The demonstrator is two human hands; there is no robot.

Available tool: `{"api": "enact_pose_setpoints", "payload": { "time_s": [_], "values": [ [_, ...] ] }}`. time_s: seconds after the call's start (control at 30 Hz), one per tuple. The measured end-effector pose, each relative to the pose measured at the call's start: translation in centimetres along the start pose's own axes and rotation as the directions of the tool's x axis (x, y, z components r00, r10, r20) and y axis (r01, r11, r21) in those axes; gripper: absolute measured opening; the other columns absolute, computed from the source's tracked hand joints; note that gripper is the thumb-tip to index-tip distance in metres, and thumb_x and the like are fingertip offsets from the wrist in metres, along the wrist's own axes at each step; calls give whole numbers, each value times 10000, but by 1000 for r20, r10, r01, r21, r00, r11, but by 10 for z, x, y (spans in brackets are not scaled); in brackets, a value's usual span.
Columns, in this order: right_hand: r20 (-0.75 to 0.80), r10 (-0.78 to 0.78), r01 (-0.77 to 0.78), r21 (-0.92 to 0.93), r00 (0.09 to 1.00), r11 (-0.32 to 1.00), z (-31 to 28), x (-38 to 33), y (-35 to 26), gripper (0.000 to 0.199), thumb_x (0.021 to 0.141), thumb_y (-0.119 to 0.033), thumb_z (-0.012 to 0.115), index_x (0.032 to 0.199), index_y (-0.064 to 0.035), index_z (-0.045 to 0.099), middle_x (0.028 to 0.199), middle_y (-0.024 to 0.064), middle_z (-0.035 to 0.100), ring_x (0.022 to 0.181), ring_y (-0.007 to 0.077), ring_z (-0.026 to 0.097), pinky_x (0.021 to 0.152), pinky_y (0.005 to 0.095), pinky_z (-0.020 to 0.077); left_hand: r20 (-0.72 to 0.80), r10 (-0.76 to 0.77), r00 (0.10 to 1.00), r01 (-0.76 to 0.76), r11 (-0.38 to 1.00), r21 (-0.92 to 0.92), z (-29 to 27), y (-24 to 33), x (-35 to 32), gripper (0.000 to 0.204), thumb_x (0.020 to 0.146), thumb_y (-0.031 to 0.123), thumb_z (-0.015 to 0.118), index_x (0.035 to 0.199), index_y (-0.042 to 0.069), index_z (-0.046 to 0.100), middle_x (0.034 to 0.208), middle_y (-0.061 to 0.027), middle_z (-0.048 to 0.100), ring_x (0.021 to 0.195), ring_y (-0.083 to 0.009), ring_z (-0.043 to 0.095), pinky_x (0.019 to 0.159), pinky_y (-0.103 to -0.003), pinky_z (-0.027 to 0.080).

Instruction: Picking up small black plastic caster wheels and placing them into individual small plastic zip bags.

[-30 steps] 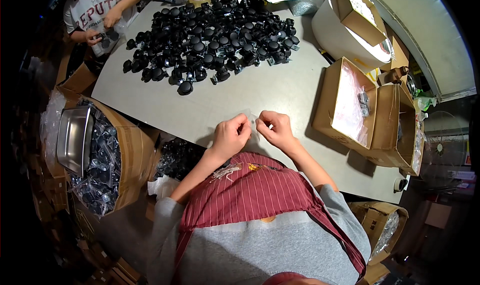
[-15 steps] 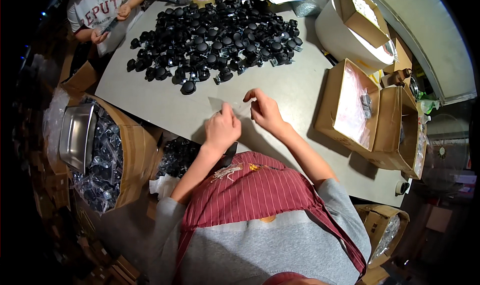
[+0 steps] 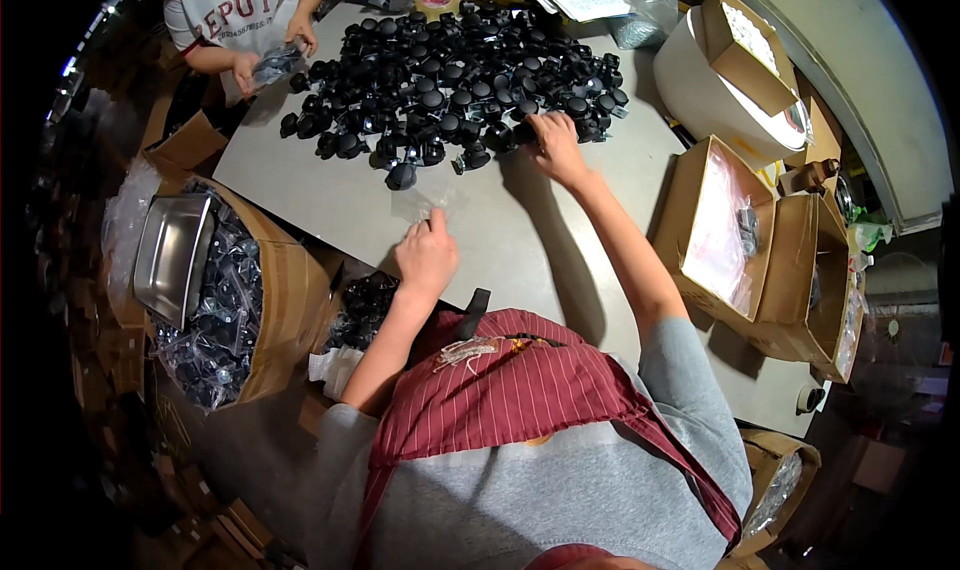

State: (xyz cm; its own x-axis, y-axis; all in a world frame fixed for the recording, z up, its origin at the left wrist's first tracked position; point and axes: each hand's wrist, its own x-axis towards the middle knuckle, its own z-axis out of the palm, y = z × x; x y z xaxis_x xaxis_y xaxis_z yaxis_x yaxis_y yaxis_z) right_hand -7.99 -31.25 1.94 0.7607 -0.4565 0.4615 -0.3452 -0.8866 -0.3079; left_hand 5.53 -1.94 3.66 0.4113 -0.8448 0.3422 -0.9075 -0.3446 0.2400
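My left hand (image 3: 427, 256) pinches a small clear plastic bag (image 3: 415, 204) above the near part of the table. Reaching out to the near right edge of a big pile of black caster wheels (image 3: 430, 100) is my right hand (image 3: 560, 148). Its fingers are bent over a dark caster (image 3: 524, 133) there, partly hidden by the hand. The casters have round black caps and shiny metal stems or plates. One loose caster (image 3: 401, 177) lies just beyond the bag.
Left of the table (image 3: 265, 175), a carton (image 3: 290, 290) holds bagged casters and a metal tray (image 3: 172, 260). Open cartons (image 3: 690, 260) stand at the right, near a white tub (image 3: 690, 80). A co-worker (image 3: 250, 20) at the far left handles a bag of dark parts.
My right hand has left the plastic bag and moved forward to the casters. My left hand keeps the bag. The view has shifted slightly, and the co-worker's bag shows more fully.
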Motion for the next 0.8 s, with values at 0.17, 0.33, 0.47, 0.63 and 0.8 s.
{"api": "enact_pose_setpoints", "payload": {
  "time_s": [0.17, 0.33, 0.47, 0.63, 0.8],
  "values": [
    [300, 145, -331, 793, 943, 511, -30, -50, -87, 458, 1000, -309, 648, 1393, -115, 513, 1136, 74, 618, 1011, 205, 586, 894, 334, 458, 102, 81, 991, -75, 996, -55, 16, 11, -14, 261, 783, 101, 641, 1022, 36, 558, 762, -159, 663, 757, -343, 691, 633, -467, 566],
    [671, -54, -670, 741, 739, 48, -64, -92, -124, 645, 1027, -214, 615, 1578, -131, 291, 1136, 75, 568, 947, 154, 596, 852, 317, 515, 207, 104, 973, -51, 968, -245, 35, 28, -10, 177, 767, 87, 628, 925, 9, 628, 776, -220, 700, 756, -396, 705, 673, -513, 558],
    [693, 149, -695, 718, 706, -41, -41, -122, -112, 553, 934, -97, 722, 1404, -64, 432, 1093, 59, 639, 917, 140, 609, 796, 296, 520, 287, 110, 952, 3, 930, -368, 45, 36, -6, 192, 789, 103, 629, 970, 61, 678, 716, -205, 683, 698, -433, 680, 647, -537, 531],
    [579, 281, -624, 776, 765, 98, -23, -136, -103, 372, 902, -82, 760, 1218, -18, 574, 998, 51, 687, 873, 129, 633, 770, 273, 524, 375, -19, 927, 233, 814, -532, 58, 31, -3, 189, 918, 209, 616, 874, 47, 703, 702, -170, 693, 667, -383, 689, 627, -479, 543],
    [344, 381, -504, 707, 858, 497, -12, -140, -111, 261, 904, -158, 760, 1094, 8, 692, 1011, 118, 676, 908, 207, 664, 798, 320, 539, 406, -23, 914, 238, 840, -488, 50, 32, -1, 217, 953, 235, 597, 936, 54, 717, 720, -160, 707, 692, -357, 707, 626, -443, 551]
  ]
}}
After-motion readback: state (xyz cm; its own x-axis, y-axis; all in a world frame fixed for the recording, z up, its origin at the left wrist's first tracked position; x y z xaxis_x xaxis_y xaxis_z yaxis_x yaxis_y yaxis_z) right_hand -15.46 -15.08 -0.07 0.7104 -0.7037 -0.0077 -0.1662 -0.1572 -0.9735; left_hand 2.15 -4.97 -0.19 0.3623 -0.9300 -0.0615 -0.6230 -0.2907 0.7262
